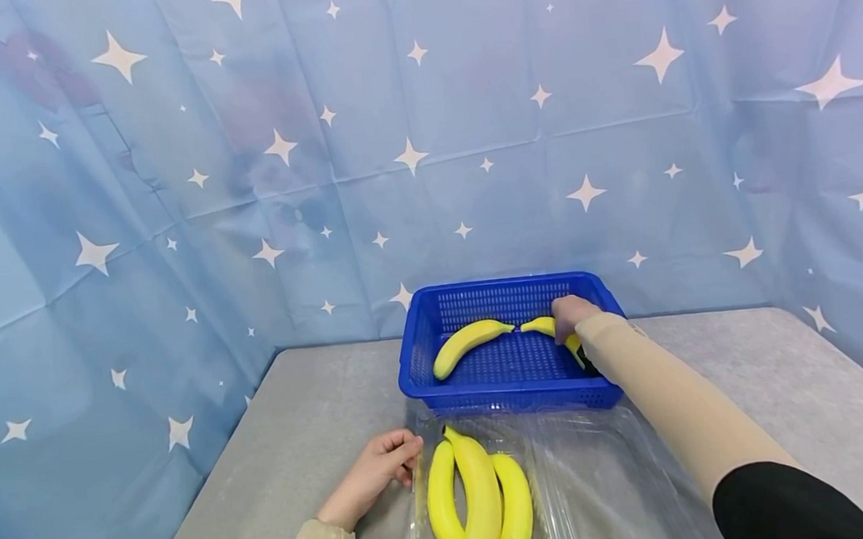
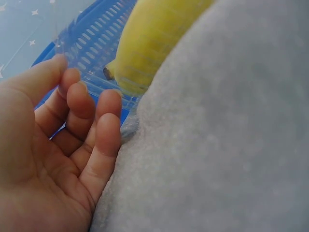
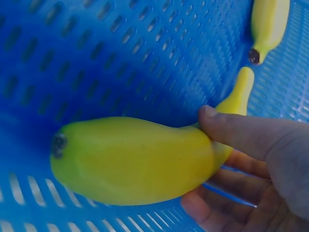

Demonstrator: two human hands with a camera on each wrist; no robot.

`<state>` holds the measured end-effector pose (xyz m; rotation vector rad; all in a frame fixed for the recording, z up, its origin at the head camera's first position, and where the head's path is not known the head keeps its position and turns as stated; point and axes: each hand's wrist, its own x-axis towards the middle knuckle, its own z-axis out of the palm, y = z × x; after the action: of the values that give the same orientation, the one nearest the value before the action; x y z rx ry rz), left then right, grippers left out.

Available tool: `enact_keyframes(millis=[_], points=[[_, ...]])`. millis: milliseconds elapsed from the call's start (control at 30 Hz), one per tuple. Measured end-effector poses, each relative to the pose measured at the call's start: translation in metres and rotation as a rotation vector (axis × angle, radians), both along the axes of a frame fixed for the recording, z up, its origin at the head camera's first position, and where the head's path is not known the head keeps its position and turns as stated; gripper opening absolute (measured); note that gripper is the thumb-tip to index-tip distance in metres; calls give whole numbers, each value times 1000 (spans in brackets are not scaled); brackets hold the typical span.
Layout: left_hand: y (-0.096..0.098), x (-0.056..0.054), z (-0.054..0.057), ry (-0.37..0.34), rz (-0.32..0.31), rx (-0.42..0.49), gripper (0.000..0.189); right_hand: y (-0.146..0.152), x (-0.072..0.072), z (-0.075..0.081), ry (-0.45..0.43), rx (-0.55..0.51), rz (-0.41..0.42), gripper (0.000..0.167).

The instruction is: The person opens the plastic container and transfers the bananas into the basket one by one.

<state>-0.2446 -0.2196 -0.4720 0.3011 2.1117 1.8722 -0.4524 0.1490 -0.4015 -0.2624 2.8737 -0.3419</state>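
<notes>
In the blue basket, my right hand holds a banana near its middle, thumb on one side and fingers on the other. A second banana lies in the basket to the left. My left hand is at the left rim of a clear plastic container, pinching its edge between thumb and fingertips in the left wrist view. Side by side in the container's left part are three bananas.
The basket stands on the grey table, just behind the clear container. A blue curtain with white stars hangs behind and beside the table. The container's clear right part reaches under my right forearm.
</notes>
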Motion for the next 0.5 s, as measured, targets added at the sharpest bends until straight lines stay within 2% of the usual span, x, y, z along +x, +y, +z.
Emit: enact_keyframes(millis=[300,500], points=[[-1,0,-2,-11,4,-2,25,0,-3,-3,-20,-17,-12,24],[0,1,-3,-8,4,-7,25,-1,9,9,49,-23,16,18]])
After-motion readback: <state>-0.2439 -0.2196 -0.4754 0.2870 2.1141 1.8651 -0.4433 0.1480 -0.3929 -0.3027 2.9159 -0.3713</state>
